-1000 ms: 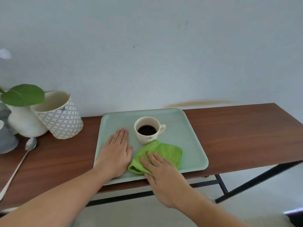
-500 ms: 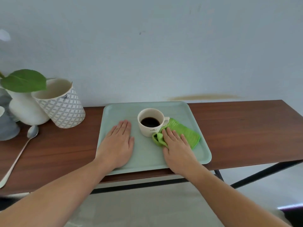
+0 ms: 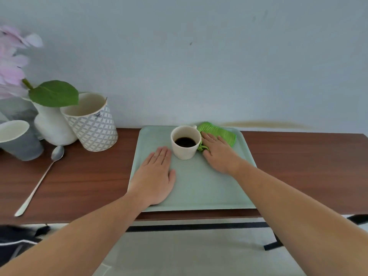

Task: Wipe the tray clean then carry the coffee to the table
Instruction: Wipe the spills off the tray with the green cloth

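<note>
My flat right hand [image 3: 218,151] presses the green cloth [image 3: 219,132] beside the cup [image 3: 186,142], so I wipe gently while my open left hand [image 3: 155,176] steadies the tray [image 3: 209,192]

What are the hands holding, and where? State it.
Nothing is gripped. The right hand presses flat on the green cloth beside the coffee cup; the left hand lies flat on the tray.

Cup handle [image 3: 194,127] and cloth [image 3: 219,133] partly hidden; flowers [image 3: 10,56] cropped.
</note>
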{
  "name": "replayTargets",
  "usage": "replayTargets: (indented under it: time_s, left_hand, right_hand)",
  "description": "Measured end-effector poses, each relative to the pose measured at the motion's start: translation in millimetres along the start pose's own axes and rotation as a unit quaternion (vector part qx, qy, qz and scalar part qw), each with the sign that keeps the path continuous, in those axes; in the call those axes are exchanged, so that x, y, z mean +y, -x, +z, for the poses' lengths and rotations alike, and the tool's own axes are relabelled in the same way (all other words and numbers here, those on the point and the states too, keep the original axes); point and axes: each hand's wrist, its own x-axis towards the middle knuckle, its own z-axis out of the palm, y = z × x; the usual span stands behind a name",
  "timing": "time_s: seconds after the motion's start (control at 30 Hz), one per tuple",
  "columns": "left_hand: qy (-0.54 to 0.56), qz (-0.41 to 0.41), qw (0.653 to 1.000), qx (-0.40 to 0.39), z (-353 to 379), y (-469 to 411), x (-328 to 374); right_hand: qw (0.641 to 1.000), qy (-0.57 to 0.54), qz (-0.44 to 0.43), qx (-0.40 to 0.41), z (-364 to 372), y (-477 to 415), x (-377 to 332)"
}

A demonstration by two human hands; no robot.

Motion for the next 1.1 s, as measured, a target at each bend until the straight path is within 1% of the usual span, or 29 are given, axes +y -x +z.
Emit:
replayTargets:
  time_s: [0.07, 0.13, 0.2, 0.3, 0.33, 0.37, 0.43, 0.53, 0.6, 0.67, 0.77, 0.8, 0.83, 0.87, 0.9, 0.93, 0.97, 1.0, 1.03, 1.07, 1.1]
  left_hand:
    - [0.000, -0.002, 1.000, 0.003, 0.1, -0.3, -0.2]
    - [-0.002, 0.000, 1.000, 0.002, 0.3, -1.3, -0.3]
    - [0.000, -0.002, 1.000, 0.006, 1.3, -1.8, -0.1]
    - [0.002, 0.002, 1.000, 0.014, 2.3, -1.4, -1.3]
    - [0.005, 0.003, 1.000, 0.016, 2.7, -1.7, -1.7]
    - [0.012, 0.000, 1.000, 0.018, 3.6, -2.2, -1.7]
    - [0.021, -0.006, 1.000, 0.022, 5.3, -3.5, -1.5]
    - [-0.001, 0.004, 1.000, 0.020, 5.5, -5.2, -1.8]
    - [-0.017, 0.009, 1.000, 0.018, 5.0, -6.8, -2.4]
    - [-0.014, 0.005, 1.000, 0.017, 6.0, -7.9, -3.1]
    - [0.001, 0.006, 1.000, 0.021, 7.9, -6.1, -4.9]
    - [0.001, 0.007, 1.000, 0.019, 7.4, -5.4, -5.5]
    - [-0.001, 0.007, 1.000, 0.018, 7.1, -4.9, -6.0]
    - [0.001, 0.006, 1.000, 0.020, 6.7, -5.3, -6.4]
    - [0.005, 0.004, 1.000, 0.020, 6.2, -5.6, -6.3]
    - [0.011, 0.003, 1.000, 0.017, 5.9, -5.6, -6.1]
    - [0.016, 0.001, 1.000, 0.014, 5.4, -5.4, -5.8]
    - [0.017, -0.001, 1.000, 0.013, 5.2, -4.8, -5.5]
    - [0.013, -0.003, 1.000, 0.014, 4.9, -4.0, -5.2]
    - [0.007, -0.003, 1.000, 0.014, 4.5, -3.4, -5.0]
    - [0.002, -0.004, 1.000, 0.014, 3.9, -3.2, -4.5]
  right_hand:
    - [1.000, 0.000, -0.006, 0.000, -1.1, -6.3, 2.4]
    - [1.000, -0.012, 0.007, 0.000, -0.9, -10.0, 2.6]
    - [0.998, -0.028, 0.061, 0.018, -0.3, -8.2, 1.6]
    - [0.978, -0.036, 0.195, 0.056, 0.5, 17.4, -5.5]
    - [0.974, -0.032, 0.217, 0.056, 2.4, 32.5, -10.6]
    - [0.974, -0.028, 0.218, 0.054, 6.0, 48.9, -17.9]
    - [0.983, -0.034, 0.176, 0.039, 12.5, 80.1, -42.0]
    - [0.999, -0.025, 0.045, 0.007, 20.0, 112.3, -91.0]
    - [1.000, -0.017, -0.019, -0.004, 21.5, 122.5, -114.5]
    - [0.998, -0.049, -0.044, -0.018, 15.7, 130.1, -119.4]
    - [0.993, -0.101, -0.064, -0.022, 5.7, 150.6, -99.2]
    - [0.989, -0.139, -0.053, -0.013, 2.8, 160.9, -90.5]
    - [0.981, -0.193, -0.018, 0.005, -2.4, 170.8, -84.1]
    - [0.959, -0.277, 0.044, 0.030, -10.2, 178.7, -79.0]
    - [0.914, -0.380, 0.124, 0.068, -18.7, 182.2, -72.2]
    - [0.843, -0.481, 0.210, 0.122, -25.3, 181.3, -62.2]
    - [0.746, -0.582, 0.278, 0.167, -29.8, 177.3, -48.5]
    - [0.633, -0.678, 0.314, 0.201, -33.1, 171.0, -31.8]
    - [0.527, -0.749, 0.332, 0.226, -35.6, 163.2, -12.8]
    - [0.436, -0.797, 0.340, 0.245, -37.8, 154.7, 6.3]
    - [0.365, -0.829, 0.334, 0.261, -39.9, 146.1, 23.9]
